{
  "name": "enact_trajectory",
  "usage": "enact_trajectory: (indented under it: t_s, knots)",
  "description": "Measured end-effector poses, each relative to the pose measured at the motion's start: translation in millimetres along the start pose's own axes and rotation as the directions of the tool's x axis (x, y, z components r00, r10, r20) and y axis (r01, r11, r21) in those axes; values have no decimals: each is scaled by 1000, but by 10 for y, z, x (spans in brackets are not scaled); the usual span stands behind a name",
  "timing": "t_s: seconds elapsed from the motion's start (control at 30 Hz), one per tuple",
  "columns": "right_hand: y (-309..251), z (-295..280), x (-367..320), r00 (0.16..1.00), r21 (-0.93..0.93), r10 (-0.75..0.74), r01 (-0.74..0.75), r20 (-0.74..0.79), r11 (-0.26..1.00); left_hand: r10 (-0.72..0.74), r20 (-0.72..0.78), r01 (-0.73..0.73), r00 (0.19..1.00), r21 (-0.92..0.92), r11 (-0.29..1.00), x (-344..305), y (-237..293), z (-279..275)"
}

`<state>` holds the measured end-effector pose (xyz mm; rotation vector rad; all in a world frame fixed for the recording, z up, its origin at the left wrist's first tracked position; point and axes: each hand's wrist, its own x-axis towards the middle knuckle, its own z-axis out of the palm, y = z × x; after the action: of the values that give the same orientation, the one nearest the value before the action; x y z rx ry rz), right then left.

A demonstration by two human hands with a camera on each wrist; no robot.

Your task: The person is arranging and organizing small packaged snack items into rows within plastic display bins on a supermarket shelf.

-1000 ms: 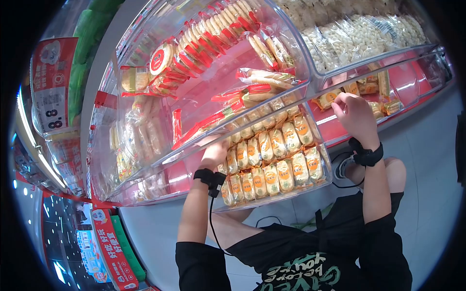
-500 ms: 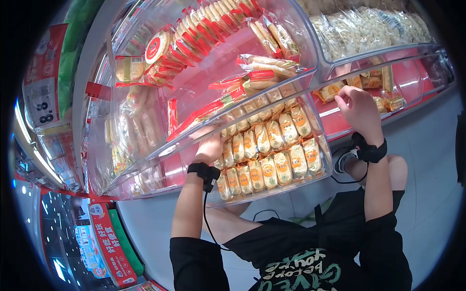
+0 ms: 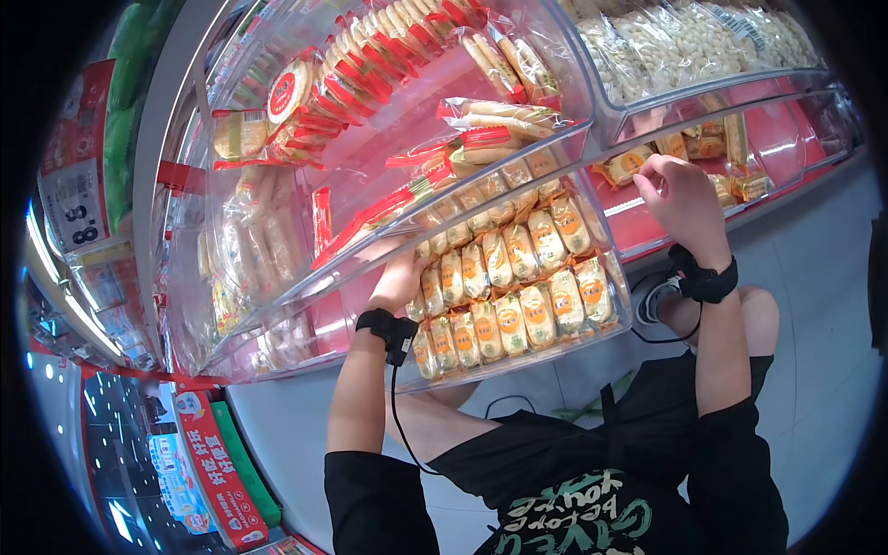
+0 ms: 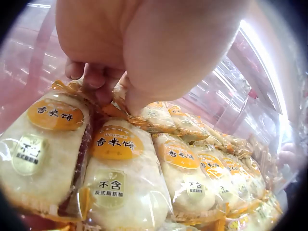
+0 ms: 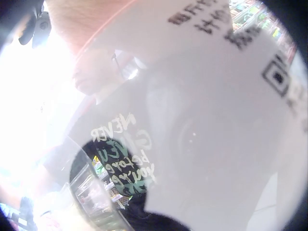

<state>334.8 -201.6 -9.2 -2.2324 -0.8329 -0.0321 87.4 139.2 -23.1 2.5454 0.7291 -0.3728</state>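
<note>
In the head view my left hand (image 3: 398,277) reaches into a clear bin at the left end of its packed rows. The left wrist view shows its thumb and fingers pinching the crimped orange end of a wrapped rice cracker packet (image 4: 120,178). Similar rice cracker packets (image 3: 510,319) stand side by side in rows, with orange labels. My right hand (image 3: 686,203) is at the neighbouring lower bin, fingers loosely curled beside its clear front, near a few orange-ended packets (image 3: 627,166). A pale, reflective surface fills much of the right wrist view.
Above the left hand, a clear upper bin (image 3: 351,153) holds round crackers in red-edged wrappers. Bags of white puffed snack (image 3: 684,60) lie at upper right. Clear bin walls overhang both hands. Cables run from the wrist cameras; a price sign (image 3: 79,199) hangs at left.
The head view has shifted slightly, moving the shelf within the picture. My left hand has stayed among the rice cracker packets, and my right hand keeps nearly the same place and pose.
</note>
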Motion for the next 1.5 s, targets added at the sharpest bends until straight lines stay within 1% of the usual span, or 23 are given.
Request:
enact_trajectory:
  t_s: [0.1, 0.17, 0.2, 0.3, 0.4, 0.5, 0.6, 0.7, 0.8, 0.9, 0.97, 1.0, 1.03, 1.1, 1.2, 1.3, 1.4, 1.5]
  knots:
    - [-1, 7, 5, 1000, -5, -8, 8, -11, 1000, -35, -54, 31, 998, -64, 997, 34, -166, 61]
    - [2, 12, 5, 1000, -1, -11, 11, -13, 1000, -93, 1, 93, 996, -92, 991, 73, -261, 54]
    - [3, 14, 4, 1000, 1, -11, 12, -12, 1000, -121, 30, 124, 992, -106, 987, 65, -214, 28]
    - [12, 15, 8, 1000, 10, -11, 12, -15, 1000, -106, 8, 106, 994, -117, 987, -7, -63, -22]
    - [12, 21, 9, 1000, 9, -11, 11, -14, 1000, -60, -68, 59, 996, -19, 998, 20, -172, 58]
    - [33, 37, 7, 1000, 16, -7, 7, -15, 1000, 130, -163, -110, 978, 122, 986, 1, -184, 89]
    - [33, 31, 3, 1000, -8, -16, 16, -21, 1000, 143, -133, -116, 981, 193, 974, 32, -158, 102]
    - [36, 26, 6, 1000, -5, -10, 10, -10, 1000, 74, -91, -53, 993, 209, 976, 33, -159, 120]
    - [40, 28, 4, 1000, 5, -10, 10, -14, 1000, 67, -101, -39, 993, 253, 967, 23, -103, 118]
    - [33, 24, 5, 1000, 5, -11, 11, -13, 1000, -90, 15, 83, 996, 245, 966, 44, 46, -5]
    - [19, 13, 6, 1000, 8, -3, 3, -6, 1000, 89, 18, -89, 996, 362, 928, 106, -135, -46]
    - [17, 10, 5, 1000, 9, 2, -2, -3, 1000, 177, 29, -173, 984, 418, 892, 112, -93, -96]
    - [22, 11, 7, 1000, 11, -4, 4, -7, 1000, 87, 68, -108, 994, 411, 905, 136, -46, -141]
    - [34, 19, 5, 1000, 13, -14, 15, -11, 1000, -94, 150, 26, 984, 405, 914, 140, 106, -274]
    - [27, 26, 4, 1000, -9, -2, 1, -10, 1000, -20, 111, -46, 994, 560, 827, 79, 383, -322]
    - [8, 17, 8, 1000, 4, 8, -8, 0, 1000, 156, -7, -114, 988, 653, 749, 94, 306, -218]
    - [25, 28, 6, 1000, -1, 7, -7, -2, 1000, 102, -32, -65, 994, 582, 810, 148, 202, -147]
    - [40, 30, 3, 1000, 11, 8, -8, -14, 1000, 10, -11, -1, 1000, 603, 798, 172, 345, -174]
